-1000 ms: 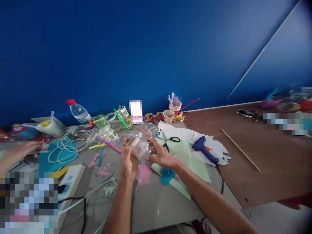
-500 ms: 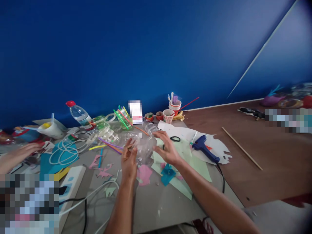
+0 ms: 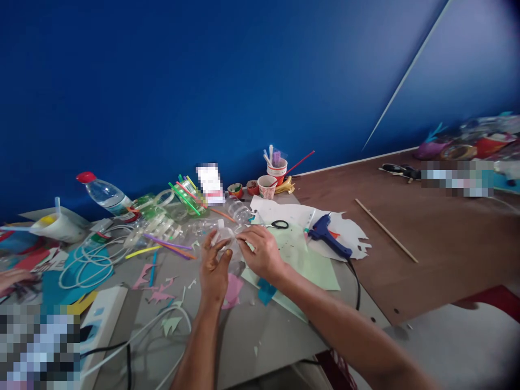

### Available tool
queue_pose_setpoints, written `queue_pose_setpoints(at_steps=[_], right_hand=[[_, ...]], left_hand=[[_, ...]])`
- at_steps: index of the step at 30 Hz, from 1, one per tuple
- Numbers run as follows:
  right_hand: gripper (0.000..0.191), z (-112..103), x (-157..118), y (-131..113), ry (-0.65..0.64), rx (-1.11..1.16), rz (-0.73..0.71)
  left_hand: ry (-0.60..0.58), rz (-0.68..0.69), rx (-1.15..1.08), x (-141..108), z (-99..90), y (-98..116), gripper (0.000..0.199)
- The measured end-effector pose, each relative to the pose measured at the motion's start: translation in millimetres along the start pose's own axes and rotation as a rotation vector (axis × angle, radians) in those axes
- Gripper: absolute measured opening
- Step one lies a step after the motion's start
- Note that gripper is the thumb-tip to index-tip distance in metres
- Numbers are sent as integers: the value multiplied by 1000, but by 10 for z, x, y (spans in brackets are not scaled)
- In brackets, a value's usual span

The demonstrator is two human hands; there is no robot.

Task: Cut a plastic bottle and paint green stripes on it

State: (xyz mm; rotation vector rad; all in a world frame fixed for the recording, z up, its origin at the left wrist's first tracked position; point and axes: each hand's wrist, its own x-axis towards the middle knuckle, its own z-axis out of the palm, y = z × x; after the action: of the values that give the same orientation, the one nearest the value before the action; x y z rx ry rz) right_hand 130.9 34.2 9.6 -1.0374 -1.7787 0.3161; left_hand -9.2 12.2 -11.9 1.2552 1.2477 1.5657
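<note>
My left hand [image 3: 215, 265] is curled round a transparent plastic bottle piece [image 3: 225, 236], its thumb towards me. My right hand [image 3: 262, 253] meets it from the right, with fingertips pinched together at the edge of that plastic. Whether a smaller thing sits inside the pinch is hidden. Below the hands lie a pink paper cutout [image 3: 232, 291] and a teal paper cutout [image 3: 266, 292]. Pale green paper sheets [image 3: 320, 273] spread under my right wrist. Scissors with black handles [image 3: 280, 224] rest just beyond my right hand.
A blue glue gun [image 3: 330, 236] lies on white paper at the right. Paper cups [image 3: 267, 188] stand by the wall. On the left are a red-capped bottle [image 3: 103, 195], drinking straws [image 3: 170, 246], a coiled white cable [image 3: 87, 265], a power strip [image 3: 108, 325] and another person's hand [image 3: 16, 279].
My right hand, spread apart from the left before, has come over to it and closed its fingers at the plastic piece. The view has turned slightly right. The other person's hand has drawn back leftward.
</note>
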Motion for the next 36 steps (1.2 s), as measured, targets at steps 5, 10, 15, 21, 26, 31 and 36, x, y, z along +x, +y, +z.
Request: queue_pose_setpoints(at_steps=[5, 10, 15, 21, 26, 31, 36], right_hand=[[19, 7, -10, -13, -7, -85, -35], [19, 18, -29, -16, -3, -139, -47], [19, 34, -39, -6, -25, -163, -20], [22, 33, -42, -14, -57, -189, -39], [25, 17, -17, -21, -110, -177, -66], [24, -9, 17, -25, -131, -209, -142], [18, 6, 33, 0, -112, -233, -137]], left_hand=[[17, -19, -67, -9, 52, 61, 22], [29, 11, 12, -16, 61, 51, 22], [79, 20, 13, -20, 61, 51, 22], [54, 61, 115, -35, 73, 43, 21], [30, 37, 24, -39, 61, 25, 17], [37, 10, -67, -42, 45, 30, 14], [-12, 23, -52, -52, 53, 41, 12]])
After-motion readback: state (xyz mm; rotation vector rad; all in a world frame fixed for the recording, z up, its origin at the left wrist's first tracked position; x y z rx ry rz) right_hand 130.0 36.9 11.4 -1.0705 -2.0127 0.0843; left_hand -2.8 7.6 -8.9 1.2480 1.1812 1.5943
